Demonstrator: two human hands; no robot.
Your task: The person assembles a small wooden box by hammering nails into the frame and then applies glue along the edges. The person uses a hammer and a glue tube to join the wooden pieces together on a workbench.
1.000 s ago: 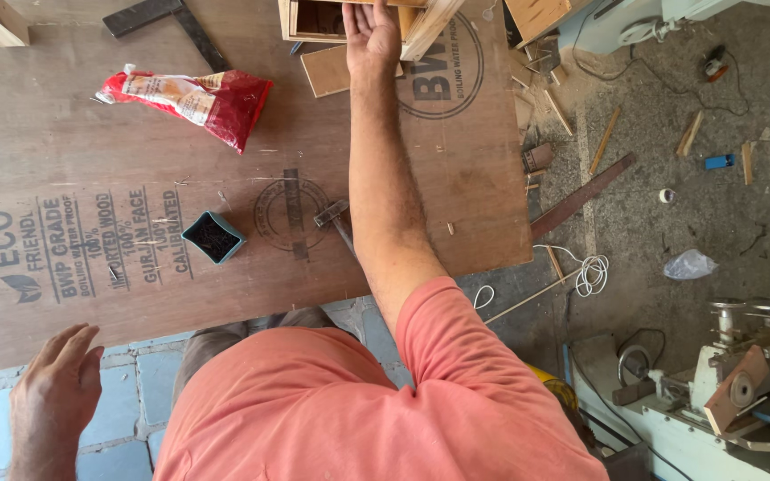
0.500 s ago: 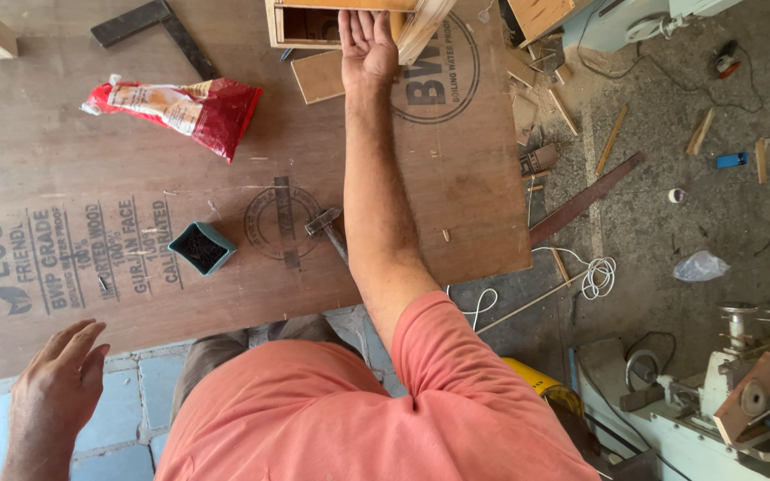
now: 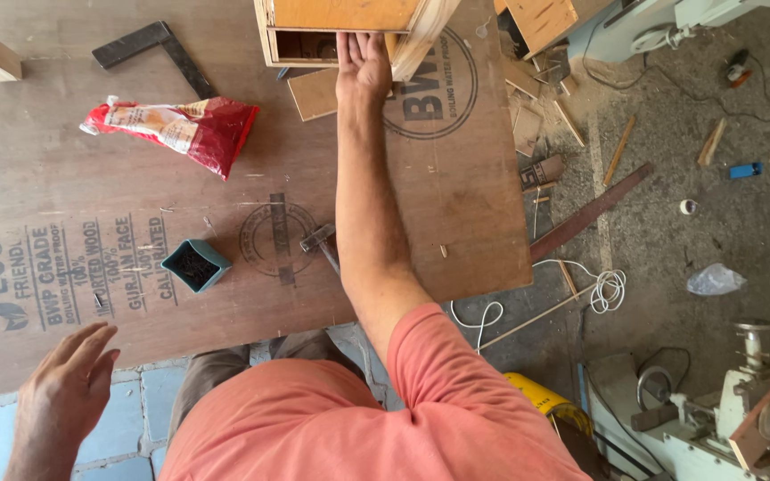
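My right hand (image 3: 363, 67) reaches far across the plywood sheet (image 3: 456, 205) to a wooden box (image 3: 340, 22) at its far edge. The fingers hook into the box's dark opening and the palm lies against its front. A loose wooden strip (image 3: 421, 40) leans against the box just right of the hand. My left hand (image 3: 64, 392) rests at the near edge of the sheet with its fingers spread and nothing in it. A hammer (image 3: 318, 239) lies on the sheet, partly under my right forearm.
On the sheet lie a small teal box of dark nails (image 3: 194, 265), a red and white bag (image 3: 180, 129) and a metal square (image 3: 158, 49). Wood offcuts (image 3: 528, 125), a white cord (image 3: 603, 289) and a machine (image 3: 750, 410) are on the dusty floor to the right.
My right hand has drawn the wooden box a little nearer across the sheet. My left hand has stayed at the near edge with its fingers spread.
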